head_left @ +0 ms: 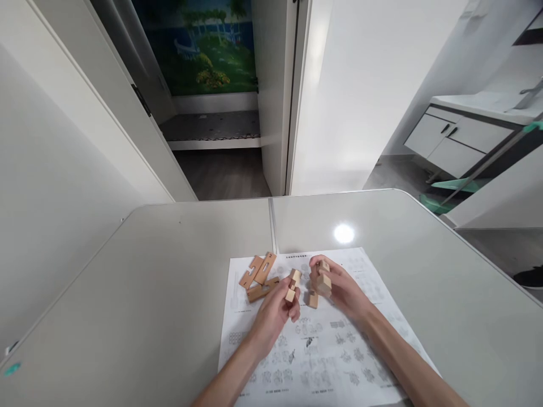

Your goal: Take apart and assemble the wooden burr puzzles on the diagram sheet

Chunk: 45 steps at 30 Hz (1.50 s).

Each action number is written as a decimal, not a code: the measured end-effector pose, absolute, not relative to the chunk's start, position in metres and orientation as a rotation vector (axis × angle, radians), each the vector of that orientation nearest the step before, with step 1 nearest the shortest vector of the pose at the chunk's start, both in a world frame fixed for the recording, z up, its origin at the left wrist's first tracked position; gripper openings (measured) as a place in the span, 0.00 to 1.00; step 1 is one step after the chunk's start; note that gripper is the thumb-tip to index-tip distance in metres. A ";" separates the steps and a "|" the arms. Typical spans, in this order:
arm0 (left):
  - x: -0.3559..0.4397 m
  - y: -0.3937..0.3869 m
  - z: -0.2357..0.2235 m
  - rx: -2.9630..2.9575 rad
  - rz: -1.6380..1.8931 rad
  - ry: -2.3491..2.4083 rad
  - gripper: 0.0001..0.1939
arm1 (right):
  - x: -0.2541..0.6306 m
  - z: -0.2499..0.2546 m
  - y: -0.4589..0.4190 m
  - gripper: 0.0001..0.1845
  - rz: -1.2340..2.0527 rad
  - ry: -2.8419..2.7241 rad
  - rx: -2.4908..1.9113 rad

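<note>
My left hand (pixel 275 311) is closed around a small notched wooden puzzle piece (pixel 292 284), light in colour. Between the fingers of my right hand (pixel 341 285) is another pale notched wooden block (pixel 324 281). Just below that hand a small wooden piece (pixel 313 299) rests on the paper. To the left of my left hand lie several flat, darker wooden slats (pixel 257 271) with cut-out slots, some overlapping. Under everything is a printed instruction sheet (pixel 314 362) with rows of small diagrams. The two held pieces are apart from each other, and my fingers partly cover both.
The sheet lies on a light grey folding table (pixel 169 294) with a seam down its middle. White walls and an open doorway with a painted mural (pixel 207 45) stand beyond it. At the right are a sink cabinet (pixel 466 133) and a green-edged rack (pixel 456 183).
</note>
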<state>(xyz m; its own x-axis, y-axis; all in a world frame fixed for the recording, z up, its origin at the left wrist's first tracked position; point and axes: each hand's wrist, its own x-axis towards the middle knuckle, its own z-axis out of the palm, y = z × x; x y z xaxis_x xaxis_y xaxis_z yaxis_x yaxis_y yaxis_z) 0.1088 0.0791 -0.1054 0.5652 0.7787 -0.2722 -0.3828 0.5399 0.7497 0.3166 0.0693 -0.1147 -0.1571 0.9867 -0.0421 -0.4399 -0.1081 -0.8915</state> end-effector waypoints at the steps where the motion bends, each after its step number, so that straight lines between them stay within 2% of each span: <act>1: 0.109 0.079 -0.106 0.696 0.757 0.647 0.18 | 0.316 -0.114 0.069 0.16 1.567 -0.932 -0.827; 10: 0.110 0.078 -0.107 0.652 0.781 0.643 0.18 | 0.309 -0.111 0.067 0.22 1.538 -1.122 -0.918; 16: 0.111 0.077 -0.106 0.705 0.792 0.630 0.18 | 0.310 -0.113 0.071 0.21 1.417 -1.017 -1.042; 22: 0.111 0.076 -0.108 0.713 0.828 0.632 0.20 | 0.309 -0.107 0.072 0.20 1.429 -0.943 -1.038; 40: 0.111 0.073 -0.108 0.759 0.908 0.739 0.39 | 0.304 -0.119 0.068 0.22 1.441 -1.123 -1.034; 45: 0.113 0.070 -0.107 0.843 0.897 0.771 0.39 | 0.297 -0.125 0.065 0.19 1.352 -1.154 -1.060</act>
<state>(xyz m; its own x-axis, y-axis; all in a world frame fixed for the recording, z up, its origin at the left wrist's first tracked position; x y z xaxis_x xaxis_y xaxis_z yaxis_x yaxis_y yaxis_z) 0.1128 0.0699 -0.1070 0.4149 0.8851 -0.2110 -0.3420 0.3666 0.8653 0.2965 0.0647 -0.1253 -0.0905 0.9959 -0.0052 -0.1518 -0.0190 -0.9882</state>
